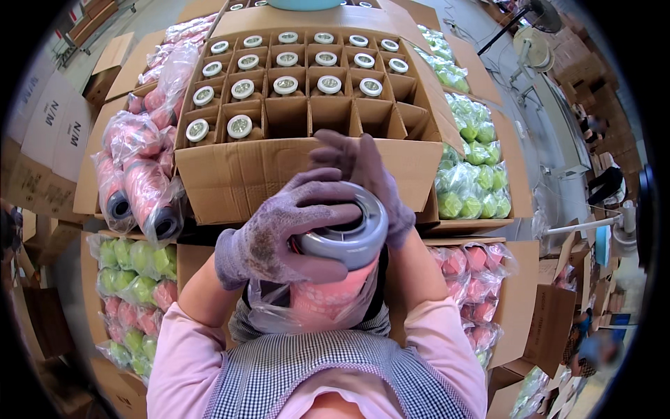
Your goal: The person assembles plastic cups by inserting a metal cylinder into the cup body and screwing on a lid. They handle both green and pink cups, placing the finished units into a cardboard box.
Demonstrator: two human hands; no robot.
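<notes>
Close to my body is a pink patterned cylinder [324, 293] with a thick grey ring [373, 241] at its upper end, a clear plastic bag [269, 307] gathered around its lower part. My gloved left hand [289, 227] is closed over the ring's left side, fingers across the top and thumb along the near side. Against the ring's right side rests my gloved right hand [377, 185], its fingers stretched out toward the carton. Just beyond both hands stands an open divided carton [230, 178]; several white-rimmed round tops [239, 126] show in its cells.
Wrapped pink cylinders with grey ends [150, 188] lie on a box at left. Boxes of bagged green pieces [478, 174] and bagged pink pieces [474, 279] flank me at right. A similar mixed box [136, 279] sits at lower left. Fans [537, 49] stand at far right.
</notes>
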